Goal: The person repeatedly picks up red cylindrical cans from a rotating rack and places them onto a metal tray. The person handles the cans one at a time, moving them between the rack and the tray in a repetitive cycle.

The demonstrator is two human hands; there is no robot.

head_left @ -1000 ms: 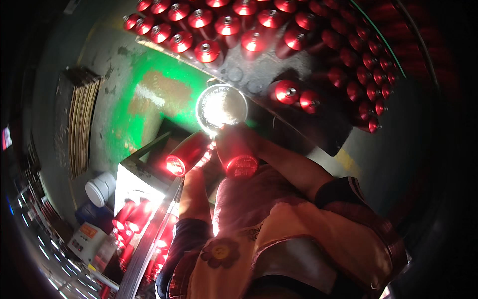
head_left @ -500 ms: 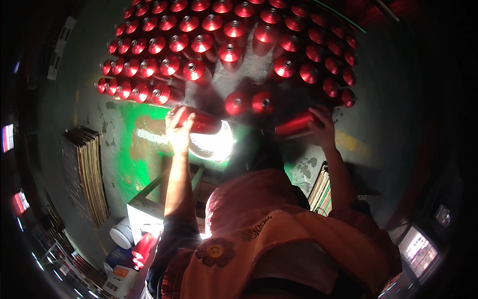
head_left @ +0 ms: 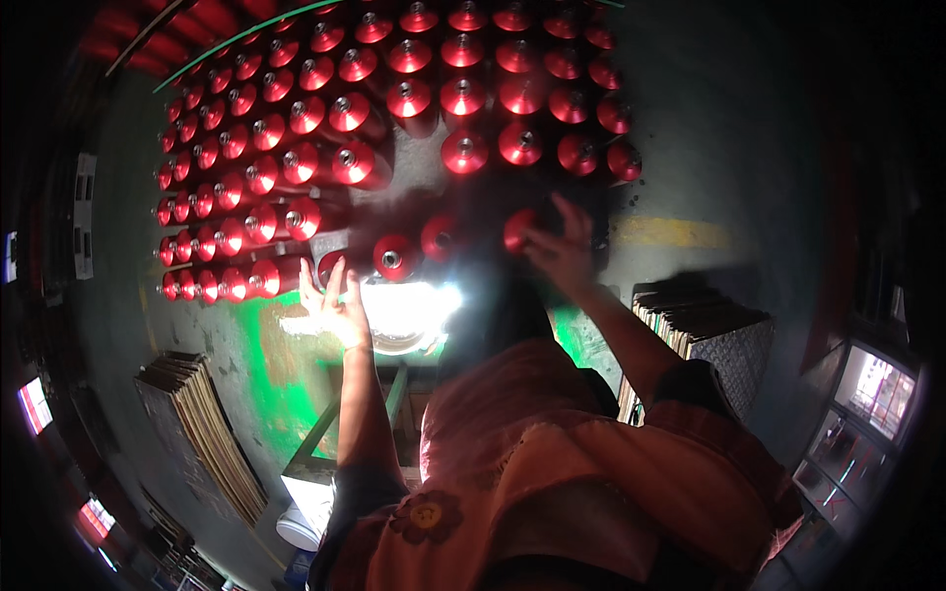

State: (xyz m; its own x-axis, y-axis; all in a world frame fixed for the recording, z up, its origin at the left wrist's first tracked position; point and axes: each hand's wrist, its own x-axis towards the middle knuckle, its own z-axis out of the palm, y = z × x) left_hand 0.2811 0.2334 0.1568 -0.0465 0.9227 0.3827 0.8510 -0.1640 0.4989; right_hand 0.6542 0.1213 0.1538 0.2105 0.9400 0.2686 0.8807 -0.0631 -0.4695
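Fingers spread, my left hand (head_left: 335, 307) is at the near side of a red metal cylinder (head_left: 338, 266) with a sloping shoulder and silver neck; its fingertips reach its edge. My right hand (head_left: 569, 248) is apart-fingered beside another red cylinder (head_left: 518, 232), with fingertips at or near its shoulder; exact contact is blurred. Between the hands stand two more upright cylinders, one red cylinder (head_left: 393, 258) with its neck opening showing and a darker one (head_left: 438, 237) behind it to the right.
Rows of upright red cylinders (head_left: 307, 114) fill the floor ahead. A bright round light patch (head_left: 399, 330) glares near my legs. Stacks of flat boards lean at left (head_left: 202, 428) and right (head_left: 724, 340). An open-topped metal frame (head_left: 315, 433) stands by my left arm.
Both hands earlier gripped tilted red cylinders; these now stand upright in the near row and the fingers have spread. The view has shifted, and the right hand has come inward.
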